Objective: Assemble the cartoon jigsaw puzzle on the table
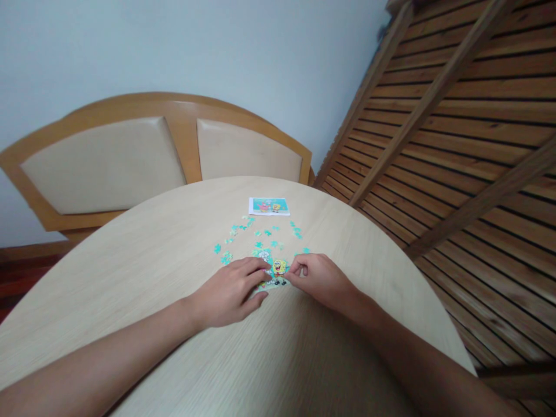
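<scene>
Bench [186,145] behind table [152,260]; slats [469,156] right of it; puzzle [278,267] on it; left hand [232,291] fingers spread; right hand [325,282] pinched, contents unclear.

The counter [174,249] shows pale wood grain with a smooth, low-sheen finish. Toward its far edge, the picture sheet [274,206] looks like paper; the puzzle pieces [218,248] look like printed card. Beyond that edge, the backrest frame [182,139] is smooth, lightly glossy wood around leather-like panels [104,168]. Past the right edge, the slatted screen [482,145] is knotty, rougher-looking wood.
</scene>
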Demonstrator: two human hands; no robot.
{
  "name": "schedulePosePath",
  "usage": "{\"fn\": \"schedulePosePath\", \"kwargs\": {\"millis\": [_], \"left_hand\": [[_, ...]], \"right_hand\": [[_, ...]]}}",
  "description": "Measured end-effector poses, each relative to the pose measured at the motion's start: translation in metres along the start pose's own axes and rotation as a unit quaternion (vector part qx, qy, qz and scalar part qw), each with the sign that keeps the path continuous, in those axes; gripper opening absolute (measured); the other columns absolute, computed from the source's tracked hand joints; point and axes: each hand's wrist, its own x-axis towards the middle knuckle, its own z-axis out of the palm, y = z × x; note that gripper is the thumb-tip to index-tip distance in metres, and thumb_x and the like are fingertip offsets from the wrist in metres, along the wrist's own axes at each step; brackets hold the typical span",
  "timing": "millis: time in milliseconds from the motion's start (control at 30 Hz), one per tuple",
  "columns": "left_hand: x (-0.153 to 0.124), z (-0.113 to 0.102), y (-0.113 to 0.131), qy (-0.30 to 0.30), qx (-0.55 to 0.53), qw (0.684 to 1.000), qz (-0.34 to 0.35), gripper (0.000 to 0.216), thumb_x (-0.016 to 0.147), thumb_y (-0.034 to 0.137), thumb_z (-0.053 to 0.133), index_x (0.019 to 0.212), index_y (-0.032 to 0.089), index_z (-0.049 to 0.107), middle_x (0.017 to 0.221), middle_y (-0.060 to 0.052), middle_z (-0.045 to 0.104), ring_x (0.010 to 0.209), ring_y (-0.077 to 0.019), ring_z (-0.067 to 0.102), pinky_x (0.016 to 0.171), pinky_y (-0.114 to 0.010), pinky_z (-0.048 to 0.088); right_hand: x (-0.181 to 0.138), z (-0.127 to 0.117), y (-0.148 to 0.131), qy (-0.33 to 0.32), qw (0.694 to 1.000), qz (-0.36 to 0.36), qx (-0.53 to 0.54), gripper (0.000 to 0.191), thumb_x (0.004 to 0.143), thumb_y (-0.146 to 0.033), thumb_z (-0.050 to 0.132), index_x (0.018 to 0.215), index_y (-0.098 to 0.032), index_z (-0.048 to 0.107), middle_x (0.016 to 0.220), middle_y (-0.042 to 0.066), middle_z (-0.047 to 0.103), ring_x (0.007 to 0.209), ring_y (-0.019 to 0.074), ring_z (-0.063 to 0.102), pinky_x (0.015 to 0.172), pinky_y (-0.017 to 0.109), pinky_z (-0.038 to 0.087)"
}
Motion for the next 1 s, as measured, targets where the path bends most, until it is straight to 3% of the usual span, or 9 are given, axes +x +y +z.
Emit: {"fn": "schedulePosePath", "kwargs": {"millis": [233, 533, 733, 867, 1000], "left_hand": [[0.0, 0.001, 0.0, 0.007, -0.004, 1.0, 0.003, 0.022, 0.097, 0.026, 0.05, 0.115, 0.019, 0.06, 0.125, -0.011, 0.061, 0.119, -0.0268, 0.058, 0.103, -0.046, 0.05], [0.001, -0.001, 0.0, 0.0, -0.005, 1.0, 0.0, 0.025, 0.096, 0.026, 0.051, 0.118, 0.018, 0.06, 0.125, -0.012, 0.061, 0.119, -0.0266, 0.058, 0.104, -0.045, 0.05], [0.0, -0.001, 0.0, 0.006, -0.008, 1.0, 0.016, 0.023, 0.097, 0.025, 0.051, 0.116, 0.018, 0.061, 0.125, -0.011, 0.062, 0.119, -0.0259, 0.059, 0.103, -0.044, 0.051], [0.002, -0.002, 0.0, 0.0, -0.008, 1.0, 0.03, 0.023, 0.097, 0.024, 0.051, 0.117, 0.019, 0.061, 0.124, -0.011, 0.063, 0.119, -0.0255, 0.059, 0.104, -0.044, 0.05], [0.003, -0.001, 0.001, -0.003, -0.004, 1.0, 0.03, 0.022, 0.097, 0.024, 0.05, 0.115, 0.018, 0.062, 0.124, -0.011, 0.063, 0.118, -0.0252, 0.06, 0.103, -0.044, 0.051]], "right_hand": [[0.002, -0.017, 0.01, 0.006, 0.999, 0.001, 0.053, 0.011, 0.082, -0.025, 0.063, 0.079, -0.02, 0.074, 0.068, 0.001, 0.069, 0.061, 0.0142, 0.06, 0.058, 0.024, 0.041], [0.001, -0.011, 0.005, -0.036, 0.999, 0.005, 0.02, 0.009, 0.078, -0.028, 0.071, 0.075, -0.02, 0.071, 0.073, 0.0, 0.069, 0.068, 0.0144, 0.061, 0.061, 0.024, 0.041], [0.009, -0.027, 0.04, 0.04, 0.998, 0.04, -0.009, 0.009, 0.081, -0.029, 0.069, 0.082, -0.02, 0.071, 0.077, 0.002, 0.07, 0.07, 0.0176, 0.063, 0.063, 0.028, 0.043], [0.019, -0.02, 0.066, 0.113, 0.992, -0.004, -0.059, 0.024, 0.089, -0.029, 0.059, 0.108, -0.018, 0.07, 0.11, 0.01, 0.072, 0.102, 0.025, 0.064, 0.09, 0.037, 0.048], [0.028, -0.003, 0.073, 0.1, 0.991, -0.041, -0.079, 0.043, 0.098, -0.03, 0.045, 0.138, -0.021, 0.056, 0.142, 0.01, 0.058, 0.129, 0.0294, 0.051, 0.107, 0.048, 0.039]]}}
